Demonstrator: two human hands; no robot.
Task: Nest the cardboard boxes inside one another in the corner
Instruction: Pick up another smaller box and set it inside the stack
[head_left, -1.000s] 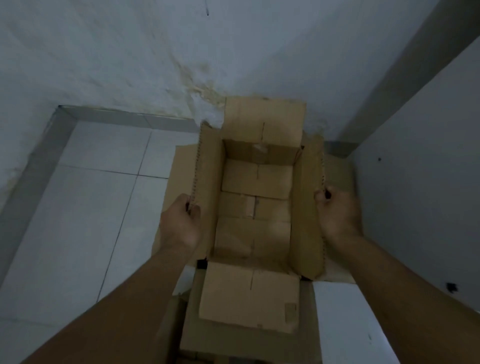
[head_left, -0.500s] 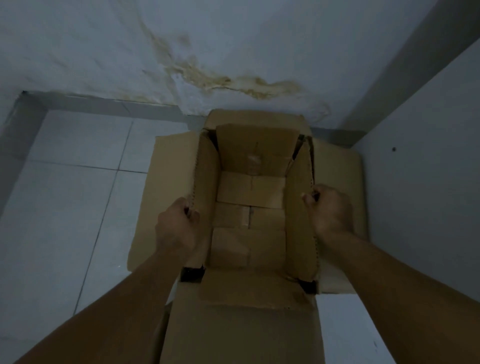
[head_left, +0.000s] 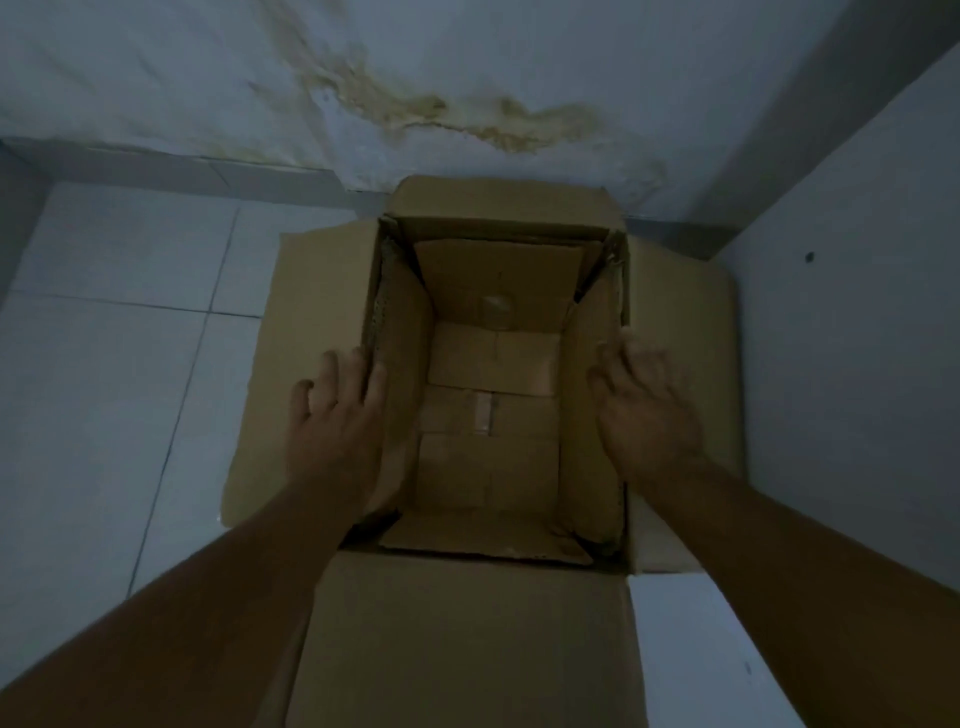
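Observation:
A large open cardboard box (head_left: 467, 644) stands on the floor in the room's corner, its four flaps spread outward. A smaller open cardboard box (head_left: 488, 467) sits down inside it, its own flaps upright against the big box's walls. My left hand (head_left: 337, 421) hovers with fingers spread over the left rim, touching or just off the inner box's left flap. My right hand (head_left: 644, 415) is open over the right rim, palm turned inward, holding nothing.
A stained white wall (head_left: 415, 109) rises just behind the boxes and a grey wall (head_left: 852, 332) closes the right side. Pale floor tiles (head_left: 114, 395) stretch to the left. The big box's near flap lies flat toward me.
The smaller box has sunk down into the large one. Both hands have let go of its side flaps and now spread open above the rims.

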